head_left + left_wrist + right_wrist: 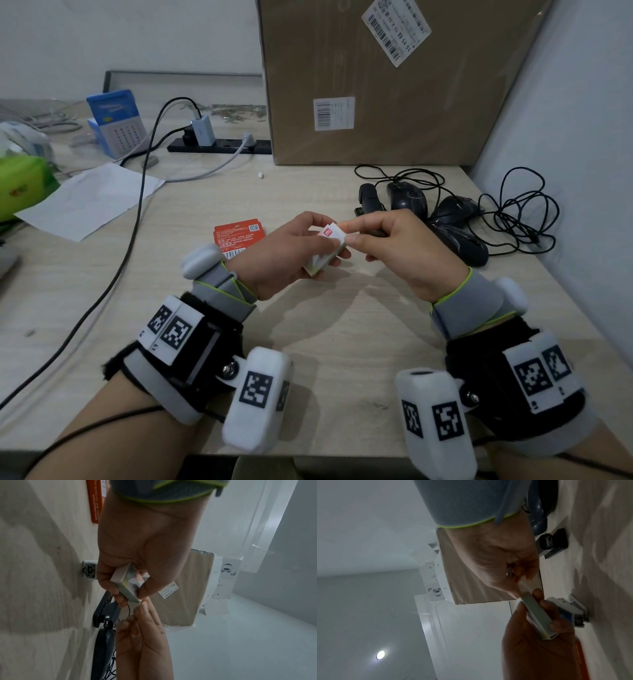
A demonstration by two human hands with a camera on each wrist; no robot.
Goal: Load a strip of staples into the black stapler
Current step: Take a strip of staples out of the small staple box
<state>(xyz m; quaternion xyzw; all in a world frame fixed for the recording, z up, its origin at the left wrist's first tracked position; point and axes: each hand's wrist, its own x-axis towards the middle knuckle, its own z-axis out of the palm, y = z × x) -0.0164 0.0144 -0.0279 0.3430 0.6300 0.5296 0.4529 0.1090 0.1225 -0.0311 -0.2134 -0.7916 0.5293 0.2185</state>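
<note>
Above the desk, between our hands: we hold the small staple box (325,253) off the surface, flap end up.
Box flap: we see the white flap (331,233) lifted at the top end; whether a strip shows inside we cannot tell.
Left hand: our left hand (291,253) wraps the box, fingers under it and thumb on top, a firm narrow hold.
Right hand: our right hand (394,246) pinches at the flap with thumb and forefinger, the other fingers curled.
Step in hand: we judge that we are opening the box to draw out one strip.
Doing it well: we keep the box level, fold the flap fully back, and pull a single strip straight out without bending it.
Black stapler: it (368,200) lies on the desk (308,342) just beyond our right hand, beside two mice (407,197).
Nearby: an orange card (239,234) lies flat behind our left hand.
</note>
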